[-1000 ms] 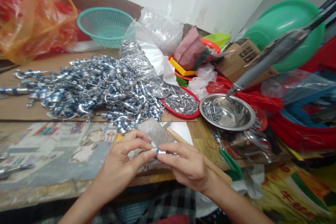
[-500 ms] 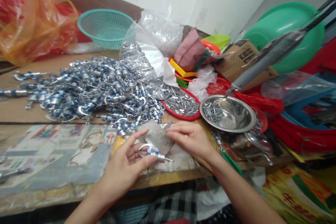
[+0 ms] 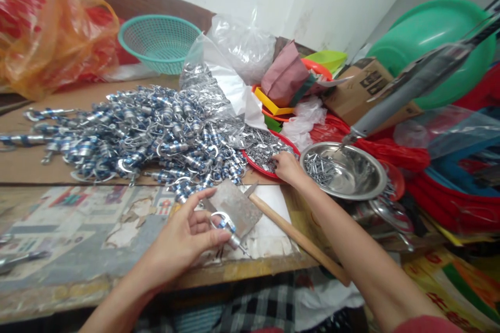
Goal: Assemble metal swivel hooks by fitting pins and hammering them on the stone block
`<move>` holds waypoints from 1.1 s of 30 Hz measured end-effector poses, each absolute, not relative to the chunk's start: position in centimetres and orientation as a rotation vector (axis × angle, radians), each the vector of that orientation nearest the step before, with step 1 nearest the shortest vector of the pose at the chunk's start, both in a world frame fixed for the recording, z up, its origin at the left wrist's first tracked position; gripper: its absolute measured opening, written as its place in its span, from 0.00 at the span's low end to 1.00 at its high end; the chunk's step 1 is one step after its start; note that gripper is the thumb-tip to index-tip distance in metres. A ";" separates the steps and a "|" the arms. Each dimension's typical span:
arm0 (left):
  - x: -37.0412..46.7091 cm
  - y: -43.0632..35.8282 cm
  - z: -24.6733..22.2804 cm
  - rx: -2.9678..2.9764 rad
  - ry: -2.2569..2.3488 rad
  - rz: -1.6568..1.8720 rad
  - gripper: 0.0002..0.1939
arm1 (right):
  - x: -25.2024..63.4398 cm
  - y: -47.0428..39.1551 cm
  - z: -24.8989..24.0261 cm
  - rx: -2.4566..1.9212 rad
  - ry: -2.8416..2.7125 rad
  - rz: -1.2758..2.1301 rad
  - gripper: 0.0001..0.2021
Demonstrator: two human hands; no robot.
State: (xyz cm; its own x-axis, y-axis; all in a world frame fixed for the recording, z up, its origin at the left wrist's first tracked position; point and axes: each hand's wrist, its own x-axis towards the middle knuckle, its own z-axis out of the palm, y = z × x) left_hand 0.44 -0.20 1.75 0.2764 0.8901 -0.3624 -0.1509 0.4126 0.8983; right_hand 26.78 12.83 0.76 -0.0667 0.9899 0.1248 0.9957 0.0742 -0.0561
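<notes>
My left hand (image 3: 187,237) is closed around a silver metal fitting with blue bands (image 3: 228,226), pinched between thumb and fingers. A curved ring stands up from this fitting, and a thin pin points down to the right. Just behind it lies a flat grey metal block (image 3: 236,208). My right hand (image 3: 288,167) is at the red tray (image 3: 260,169) of small flat metal pieces, its fingers bent down together among them. What is between those fingertips is hidden. Under my right forearm, a hammer with a wooden handle (image 3: 297,231) rests across the bench.
A large heap of similar blue-banded fittings (image 3: 156,132) covers the left back. Right of the tray stands a steel bowl (image 3: 361,174) with pins. Above it hangs a grey tool (image 3: 385,106). A green basket (image 3: 160,41) and plastic bags are at the back.
My right hand has moved from beside the metal block up to the red tray. The hammer's handle now shows. The fitting in my left hand has tilted, its pin lower.
</notes>
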 end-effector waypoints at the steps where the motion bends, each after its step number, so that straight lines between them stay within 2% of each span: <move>1: 0.3 -0.1 1.6 0.871 1.047 0.836 0.42 | 27.3 12.8 0.7 -2.041 -2.186 -0.066 0.15; 9: 0.1 0.1 1.1 0.865 1.027 0.828 0.42 | 29.0 11.7 0.4 -1.919 -1.997 -0.028 0.17; 17: 0.2 -0.1 1.2 0.867 1.021 0.836 0.41 | 26.1 9.6 2.3 -1.711 -1.924 0.096 0.13; 19: 0.3 -0.1 1.2 0.864 1.024 0.838 0.41 | 24.3 7.8 2.9 -1.633 -1.963 0.202 0.11; 24: 0.3 -0.1 1.2 0.874 1.011 0.844 0.40 | 19.9 2.7 3.9 -1.303 -1.925 0.764 0.04; 26: 0.3 -0.2 1.2 0.884 0.998 0.844 0.40 | 18.9 1.4 3.9 -1.270 -1.918 0.852 0.03; 33: 0.3 -0.2 1.0 0.889 0.994 0.860 0.40 | 17.7 0.4 3.7 -1.285 -2.062 0.647 0.06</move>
State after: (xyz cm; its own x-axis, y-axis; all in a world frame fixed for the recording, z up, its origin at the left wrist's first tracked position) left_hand 0.27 -0.20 0.98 0.3030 0.8986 -0.3175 -0.1854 0.3823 0.9052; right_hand 17.71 0.41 3.67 -0.3370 0.9095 0.2434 0.6075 0.4076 -0.6818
